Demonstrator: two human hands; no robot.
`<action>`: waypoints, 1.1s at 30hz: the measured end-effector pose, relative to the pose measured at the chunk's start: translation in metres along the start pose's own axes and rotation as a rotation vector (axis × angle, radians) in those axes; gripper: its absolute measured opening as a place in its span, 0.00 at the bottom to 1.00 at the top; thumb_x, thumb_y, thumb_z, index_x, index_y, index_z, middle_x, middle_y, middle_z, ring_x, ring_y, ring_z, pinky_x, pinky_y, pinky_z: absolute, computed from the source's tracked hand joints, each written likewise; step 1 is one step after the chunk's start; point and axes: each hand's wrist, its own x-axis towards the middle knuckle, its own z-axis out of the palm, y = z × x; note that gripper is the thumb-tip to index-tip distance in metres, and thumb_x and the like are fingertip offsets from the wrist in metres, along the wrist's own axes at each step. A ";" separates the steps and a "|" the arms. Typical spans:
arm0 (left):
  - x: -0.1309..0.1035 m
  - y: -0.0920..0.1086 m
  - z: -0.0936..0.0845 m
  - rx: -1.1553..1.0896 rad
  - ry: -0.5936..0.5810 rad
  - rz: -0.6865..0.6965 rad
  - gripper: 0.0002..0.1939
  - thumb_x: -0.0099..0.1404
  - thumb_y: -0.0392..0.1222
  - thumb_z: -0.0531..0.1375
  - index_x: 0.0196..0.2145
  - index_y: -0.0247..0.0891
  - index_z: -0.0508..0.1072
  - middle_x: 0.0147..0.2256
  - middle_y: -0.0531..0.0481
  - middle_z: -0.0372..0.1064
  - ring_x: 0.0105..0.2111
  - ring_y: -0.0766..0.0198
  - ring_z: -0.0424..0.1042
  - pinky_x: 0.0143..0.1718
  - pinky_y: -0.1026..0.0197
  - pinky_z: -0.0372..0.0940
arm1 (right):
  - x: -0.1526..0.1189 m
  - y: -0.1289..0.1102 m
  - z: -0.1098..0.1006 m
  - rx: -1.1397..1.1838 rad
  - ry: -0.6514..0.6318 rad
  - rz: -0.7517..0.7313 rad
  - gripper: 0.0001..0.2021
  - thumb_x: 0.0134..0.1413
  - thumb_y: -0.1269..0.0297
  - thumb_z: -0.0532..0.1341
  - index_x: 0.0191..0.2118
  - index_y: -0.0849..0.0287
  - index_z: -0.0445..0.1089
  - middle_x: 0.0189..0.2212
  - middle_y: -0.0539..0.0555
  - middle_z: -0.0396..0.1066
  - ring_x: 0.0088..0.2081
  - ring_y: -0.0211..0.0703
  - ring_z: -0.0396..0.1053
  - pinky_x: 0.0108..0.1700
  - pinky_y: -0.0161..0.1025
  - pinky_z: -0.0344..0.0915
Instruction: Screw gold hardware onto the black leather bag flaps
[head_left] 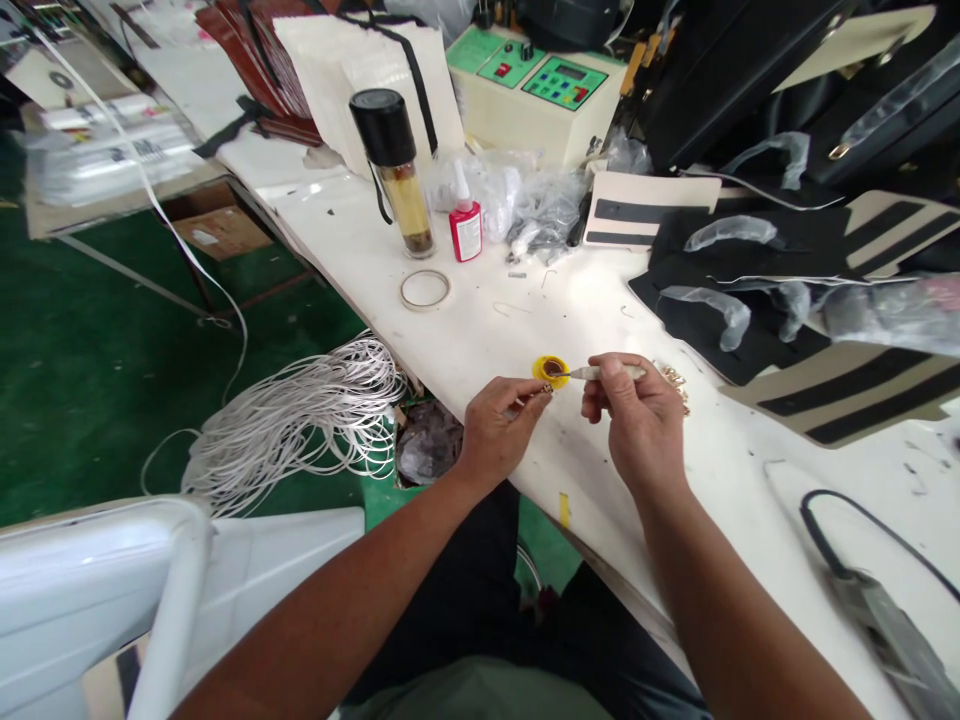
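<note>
My right hand [637,410] is closed round the pale handle of a thin-tipped tool [589,372], perhaps a small brush or awl. The tool's tip is at a small yellow cap [538,372] with dark brown stuff inside. Between the thumb and fingertips of my left hand [500,425] is a small gold metal fitting [548,388], close beside the cap's near edge. More gold metal fittings [676,385] lie on the white table just past my right hand, partly hidden by it.
On the table [480,320] stand a red glue bottle [466,232], a drink bottle [409,190] and a green-panelled machine [540,90]. A tape ring [424,305] lies nearer. Black bag panels [750,340] are at right, a corded grey tool [885,630] in front. White cord [300,410] is heaped left.
</note>
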 end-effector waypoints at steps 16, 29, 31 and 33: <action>0.003 0.003 -0.004 -0.161 0.014 -0.198 0.11 0.67 0.50 0.69 0.43 0.43 0.85 0.38 0.51 0.83 0.32 0.66 0.76 0.37 0.63 0.71 | 0.000 0.012 0.008 0.197 -0.022 0.098 0.14 0.66 0.48 0.64 0.42 0.55 0.73 0.26 0.48 0.68 0.23 0.37 0.65 0.24 0.36 0.60; 0.005 0.005 -0.005 -0.174 0.023 -0.184 0.11 0.67 0.49 0.69 0.43 0.42 0.86 0.39 0.50 0.84 0.35 0.64 0.79 0.39 0.62 0.72 | -0.001 0.015 0.011 0.285 -0.019 0.097 0.13 0.65 0.50 0.66 0.42 0.55 0.75 0.27 0.48 0.69 0.23 0.35 0.65 0.24 0.34 0.60; 0.005 0.004 -0.005 -0.180 0.024 -0.195 0.11 0.66 0.49 0.69 0.43 0.42 0.85 0.39 0.50 0.84 0.36 0.63 0.79 0.40 0.62 0.72 | -0.001 0.015 0.011 0.304 -0.027 0.101 0.12 0.65 0.51 0.66 0.41 0.55 0.75 0.27 0.48 0.69 0.24 0.35 0.66 0.25 0.34 0.60; 0.005 0.004 -0.004 -0.190 0.027 -0.199 0.11 0.67 0.49 0.69 0.43 0.42 0.86 0.40 0.50 0.84 0.37 0.63 0.79 0.40 0.62 0.72 | -0.002 0.016 0.012 0.323 -0.029 0.105 0.12 0.65 0.52 0.67 0.41 0.55 0.76 0.27 0.48 0.70 0.24 0.35 0.65 0.25 0.34 0.60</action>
